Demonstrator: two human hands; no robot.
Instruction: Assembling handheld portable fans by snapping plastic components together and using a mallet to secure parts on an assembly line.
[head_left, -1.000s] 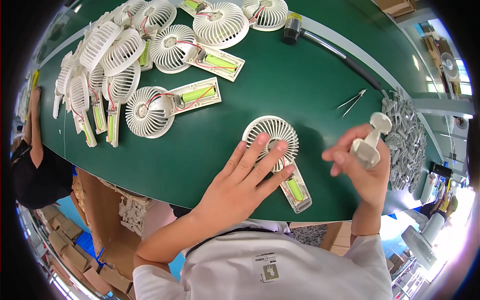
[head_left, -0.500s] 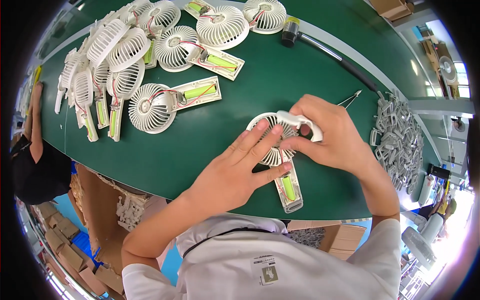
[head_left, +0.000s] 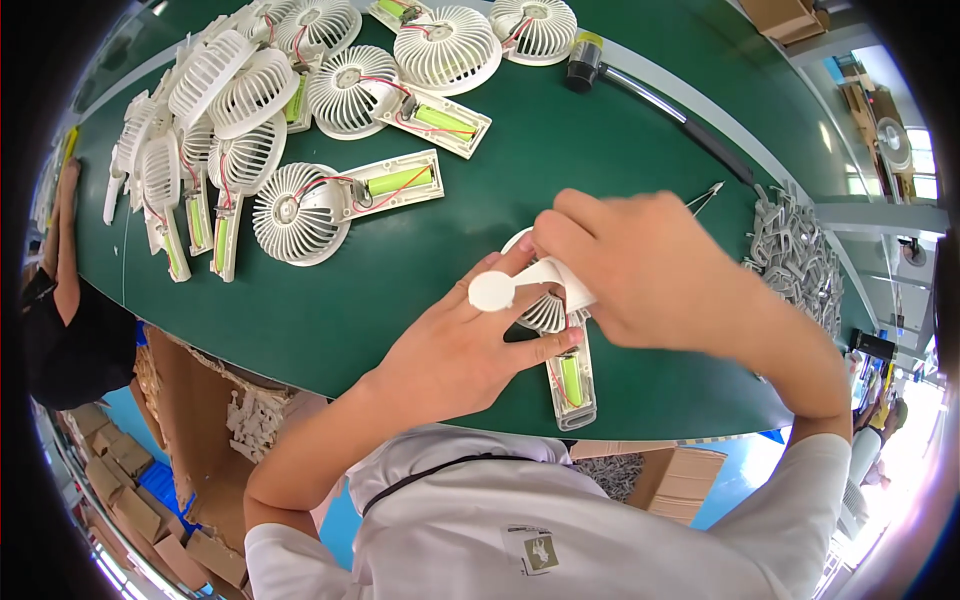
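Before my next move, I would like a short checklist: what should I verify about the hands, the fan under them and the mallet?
1. Left hand resting on the fan: ok, fingers spread over it.
2. White disc-ended piece held by the right hand: ok.
3. That piece lined up with the fan: cannot tell, the right hand hides much of it.
4. Green battery lying in the fan's handle: ok.
5. Fan in full view: not ok, the hands cover much of it.
6. Mallet apart from both hands: ok.
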